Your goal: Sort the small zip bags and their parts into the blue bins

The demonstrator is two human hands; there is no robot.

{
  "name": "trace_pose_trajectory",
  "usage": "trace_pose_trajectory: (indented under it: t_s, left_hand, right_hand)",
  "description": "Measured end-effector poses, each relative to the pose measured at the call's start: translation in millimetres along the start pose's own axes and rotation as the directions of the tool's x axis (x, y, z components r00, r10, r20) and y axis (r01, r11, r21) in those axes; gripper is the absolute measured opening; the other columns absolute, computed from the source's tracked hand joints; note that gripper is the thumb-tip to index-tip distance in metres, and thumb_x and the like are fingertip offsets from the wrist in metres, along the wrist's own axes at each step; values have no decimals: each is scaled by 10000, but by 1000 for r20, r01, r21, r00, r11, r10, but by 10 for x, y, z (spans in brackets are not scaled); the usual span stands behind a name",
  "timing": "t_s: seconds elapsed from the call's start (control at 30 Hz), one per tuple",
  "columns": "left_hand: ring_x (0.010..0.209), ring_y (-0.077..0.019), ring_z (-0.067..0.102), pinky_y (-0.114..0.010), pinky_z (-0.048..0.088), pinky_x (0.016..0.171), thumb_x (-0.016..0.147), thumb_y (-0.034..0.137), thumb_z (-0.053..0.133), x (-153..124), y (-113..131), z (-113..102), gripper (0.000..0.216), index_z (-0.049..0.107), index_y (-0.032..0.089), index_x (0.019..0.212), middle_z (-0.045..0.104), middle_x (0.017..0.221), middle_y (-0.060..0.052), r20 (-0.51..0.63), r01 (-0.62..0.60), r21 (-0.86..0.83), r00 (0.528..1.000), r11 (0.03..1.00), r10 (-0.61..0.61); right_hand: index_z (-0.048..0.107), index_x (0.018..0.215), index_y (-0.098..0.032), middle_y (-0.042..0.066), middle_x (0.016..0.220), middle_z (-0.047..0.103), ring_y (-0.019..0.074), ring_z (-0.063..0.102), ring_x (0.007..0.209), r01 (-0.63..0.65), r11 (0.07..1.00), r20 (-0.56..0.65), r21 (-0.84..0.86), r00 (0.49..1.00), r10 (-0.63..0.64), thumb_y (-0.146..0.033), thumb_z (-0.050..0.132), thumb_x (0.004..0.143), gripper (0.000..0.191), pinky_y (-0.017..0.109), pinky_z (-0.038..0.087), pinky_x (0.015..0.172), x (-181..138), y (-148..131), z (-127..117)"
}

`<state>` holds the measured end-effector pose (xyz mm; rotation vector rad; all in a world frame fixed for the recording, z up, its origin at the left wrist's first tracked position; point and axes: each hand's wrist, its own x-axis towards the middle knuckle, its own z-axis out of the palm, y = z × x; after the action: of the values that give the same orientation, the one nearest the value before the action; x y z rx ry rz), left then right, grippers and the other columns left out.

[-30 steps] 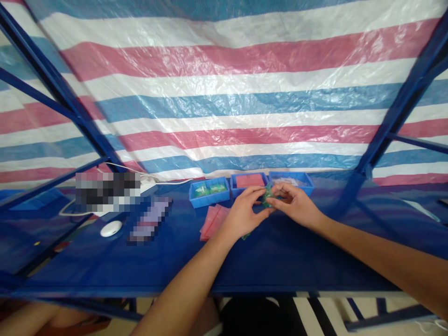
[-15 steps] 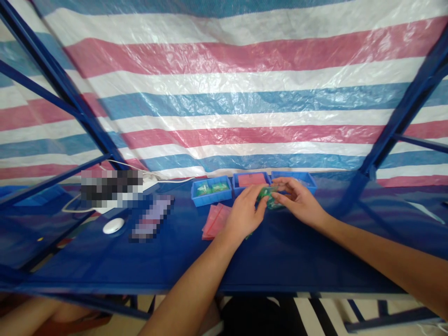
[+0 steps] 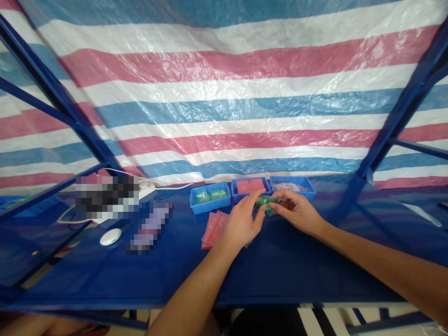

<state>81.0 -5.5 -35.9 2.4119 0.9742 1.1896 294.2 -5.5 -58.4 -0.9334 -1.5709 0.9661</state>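
A small green plastic bag [image 3: 269,208] is held between my two hands above the blue table. My left hand [image 3: 245,219] grips its left side, fingers closed round it. From the other side, the thumb and fingers of my right hand [image 3: 299,211] pinch the bag. What the bag holds is too blurred to tell. Pink plastic bags [image 3: 214,229] lie beside my left hand, partly under it. A bit of green shows on the table below my left wrist. Behind my hands stand a blue bin with green bags [image 3: 212,193], one with pink bags [image 3: 251,185], and one with clear bags [image 3: 289,187].
On the left of the blue table [image 3: 297,270] are a white oval case [image 3: 111,236], a blurred-out flat object [image 3: 152,227] and a power strip with cables [image 3: 147,187]. Blue metal posts [image 3: 392,116] frame a striped sheet [image 3: 224,102]. Another person's arm [image 3: 52,325] shows at lower left.
The green bag looks more crumpled between my fingers, and my hands have shifted slightly around it. The whole view has moved a little, so the table sits lower.
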Motion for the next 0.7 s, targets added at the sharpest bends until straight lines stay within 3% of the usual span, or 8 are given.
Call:
trace_pose_trajectory:
  t_s: [0.23,0.4,0.5,0.63,0.7]
  left_hand:
    - [1057,-220,695,-352,600,898,979,277,633,52,-20,-61,278,601,228,1250,699,1192,-81,-98,81,-54,992,995,-86]
    - [1014,-195,723,-296,592,806,946,274,686,69,-12,-50,490,467,243,1383,718,1218,-78,-44,127,-218,989,968,-140]
    - [925,-178,729,-261,563,730,961,285,659,62,-10,-41,281,524,231,1201,747,1077,-39,-48,152,-236,985,960,-168]
    - [824,-159,686,-250,525,696,981,244,592,77,-5,-139,41,596,205,968,726,967,-25,-89,102,-105,990,989,-111]
    - [924,-178,675,-284,529,814,991,196,535,101,-30,-257,119,649,198,956,715,997,-40,-155,34,4,987,999,-33]
  right_hand:
    - [604,1065,-269,-11,828,683,163,657,684,-41,988,-28,148,999,45,-499,797,851,369,317,597,643,32,43,38]
    - [582,1136,-281,-2,891,694,178,679,762,-19,984,-17,178,1000,22,-476,820,834,432,304,599,635,35,17,57]
    - [573,1157,-280,-6,886,685,174,670,744,-1,987,-4,163,1000,1,-480,802,849,433,304,598,620,23,13,68]
    - [576,1202,-275,16,927,691,182,667,753,68,998,0,-17,998,-68,-473,718,927,367,327,598,652,-20,-22,32]
    - [618,1187,-268,43,975,709,199,673,802,159,960,41,-229,987,-153,-443,677,963,290,358,595,727,-46,-75,-10]
